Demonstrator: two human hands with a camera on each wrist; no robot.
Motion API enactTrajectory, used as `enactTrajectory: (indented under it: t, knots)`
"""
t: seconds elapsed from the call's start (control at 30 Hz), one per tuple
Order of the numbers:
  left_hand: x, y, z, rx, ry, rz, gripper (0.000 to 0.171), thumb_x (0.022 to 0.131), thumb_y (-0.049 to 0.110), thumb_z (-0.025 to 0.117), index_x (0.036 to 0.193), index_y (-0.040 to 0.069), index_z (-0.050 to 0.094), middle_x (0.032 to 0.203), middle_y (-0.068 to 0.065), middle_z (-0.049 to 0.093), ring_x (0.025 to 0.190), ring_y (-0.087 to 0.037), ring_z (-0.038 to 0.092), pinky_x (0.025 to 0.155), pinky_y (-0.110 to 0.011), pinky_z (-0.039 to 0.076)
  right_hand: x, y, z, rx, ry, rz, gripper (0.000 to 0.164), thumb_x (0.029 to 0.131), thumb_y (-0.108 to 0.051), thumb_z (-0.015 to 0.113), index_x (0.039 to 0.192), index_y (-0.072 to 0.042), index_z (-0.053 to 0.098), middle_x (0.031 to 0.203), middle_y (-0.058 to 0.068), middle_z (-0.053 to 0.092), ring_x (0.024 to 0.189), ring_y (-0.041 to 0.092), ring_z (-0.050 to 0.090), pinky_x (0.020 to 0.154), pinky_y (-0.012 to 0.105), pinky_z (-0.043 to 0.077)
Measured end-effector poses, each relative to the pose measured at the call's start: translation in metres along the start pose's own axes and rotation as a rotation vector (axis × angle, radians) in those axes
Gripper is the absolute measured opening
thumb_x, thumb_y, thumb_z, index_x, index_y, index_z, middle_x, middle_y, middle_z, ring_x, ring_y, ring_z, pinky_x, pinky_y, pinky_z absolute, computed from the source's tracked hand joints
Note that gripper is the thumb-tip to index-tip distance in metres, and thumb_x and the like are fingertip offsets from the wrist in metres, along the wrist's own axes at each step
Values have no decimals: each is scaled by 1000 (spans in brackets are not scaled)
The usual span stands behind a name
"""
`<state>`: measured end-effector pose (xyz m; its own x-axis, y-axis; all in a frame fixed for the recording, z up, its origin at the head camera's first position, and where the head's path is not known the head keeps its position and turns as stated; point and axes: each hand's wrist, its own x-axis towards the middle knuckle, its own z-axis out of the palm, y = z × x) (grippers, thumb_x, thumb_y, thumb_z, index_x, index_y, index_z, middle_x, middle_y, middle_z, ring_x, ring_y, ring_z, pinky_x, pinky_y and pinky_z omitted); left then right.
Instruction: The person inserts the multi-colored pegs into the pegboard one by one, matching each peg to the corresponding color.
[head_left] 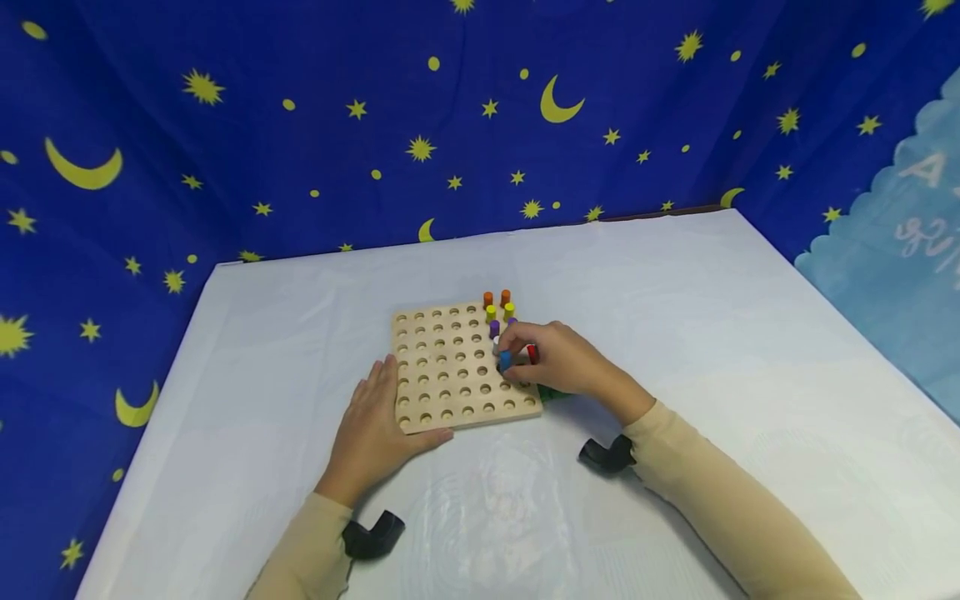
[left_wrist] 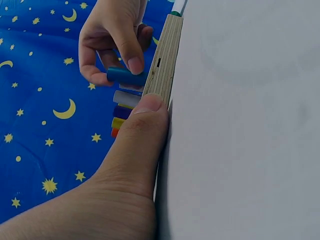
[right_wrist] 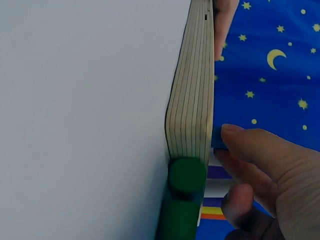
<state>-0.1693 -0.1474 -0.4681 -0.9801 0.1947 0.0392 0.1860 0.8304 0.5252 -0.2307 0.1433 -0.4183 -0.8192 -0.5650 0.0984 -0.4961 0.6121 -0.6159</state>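
Observation:
A wooden pegboard (head_left: 442,371) with rows of round holes lies on the white table. My left hand (head_left: 367,429) rests against its left side with fingers extended, the thumb along the near edge. Between thumb and fingers, my right hand (head_left: 555,358) pinches a blue peg (head_left: 506,360) over the board's right part. In the left wrist view this blue peg (left_wrist: 125,76) meets the board's top face; whether it sits in a hole is hidden. Orange pegs (head_left: 488,299), yellow pegs (head_left: 491,314) and a purple peg (head_left: 494,329) stand behind it. A red peg (head_left: 533,354) shows beside the right fingers, its support hidden.
Green pegs (head_left: 553,392) lie by the board's right edge, partly under the right hand; one green peg (right_wrist: 186,175) is close in the right wrist view. Black wrist mounts (head_left: 373,535) stick out from both sleeves. A blue star-patterned cloth (head_left: 480,125) hangs behind the table.

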Motion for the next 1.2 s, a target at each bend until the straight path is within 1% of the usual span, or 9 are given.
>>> enactTrajectory:
  t: [0.23, 0.53, 0.63, 0.7, 0.83, 0.9, 1.0, 1.1, 1.2]
  knots:
    - [1, 3, 1, 1, -5, 6, 140, 63, 81, 73, 159, 2, 9, 166, -18, 13, 155, -34, 11, 128, -50, 11, 1, -2, 1, -25, 26, 2, 26, 84, -20, 80, 106, -19, 66, 96, -6, 75, 63, 8, 59, 60, 25, 49]
    - [2, 4, 3, 11, -9, 11, 140, 63, 81, 72, 159, 2, 8, 166, -18, 13, 155, -35, 11, 127, -50, 11, -1, -6, 0, -173, 37, -13, 23, 84, -21, 81, 105, -19, 71, 92, -8, 75, 78, 3, 65, 69, 27, 53]
    - [2, 4, 3, 9, -12, 7, 140, 63, 82, 71, 159, 3, 7, 166, -18, 13, 155, -35, 11, 127, -51, 11, -1, -3, -1, -155, 16, -3, 27, 84, -24, 80, 109, -20, 71, 95, -10, 75, 74, 4, 62, 67, 26, 51]
    - [1, 4, 2, 9, -14, 3, 140, 63, 82, 71, 159, 3, 7, 166, -18, 12, 155, -35, 11, 127, -50, 11, -3, -1, -4, -109, 8, 6, 29, 85, -26, 80, 112, -21, 71, 98, -10, 75, 70, 6, 59, 64, 25, 50]
    - [1, 3, 2, 10, -17, -3, 140, 64, 82, 71, 159, 3, 6, 166, -18, 11, 155, -35, 10, 127, -50, 10, -12, 8, -14, -19, 42, 11, 26, 86, -24, 79, 112, -21, 72, 101, -8, 74, 61, 11, 54, 55, 25, 48]
    - [1, 3, 2, 12, -15, -2, 140, 64, 82, 71, 159, 3, 6, 166, -18, 11, 155, -35, 10, 127, -51, 10, -19, 15, -21, -14, 76, 35, 24, 87, -23, 78, 110, -19, 73, 101, -6, 74, 61, 13, 53, 53, 25, 48]
    - [0, 3, 1, 13, -12, -1, 139, 64, 81, 71, 159, 2, 6, 166, -19, 12, 155, -36, 11, 127, -52, 10, -30, 27, -30, -54, 99, 107, 27, 86, -25, 79, 112, -17, 72, 100, -4, 73, 64, 14, 53, 55, 26, 48]
    - [-1, 3, 0, 15, -7, 1, 139, 64, 80, 72, 159, 2, 7, 166, -20, 12, 154, -37, 12, 127, -52, 11, -39, 35, -33, -88, 81, 182, 33, 84, -29, 80, 113, -17, 72, 98, -4, 72, 66, 14, 52, 57, 26, 47]
    - [-1, 3, 0, 15, -10, -1, 139, 65, 80, 72, 159, 2, 7, 166, -19, 12, 154, -37, 11, 127, -52, 10, -42, 39, -32, -89, 28, 223, 39, 82, -34, 82, 114, -15, 72, 96, -4, 70, 71, 14, 53, 61, 27, 47]
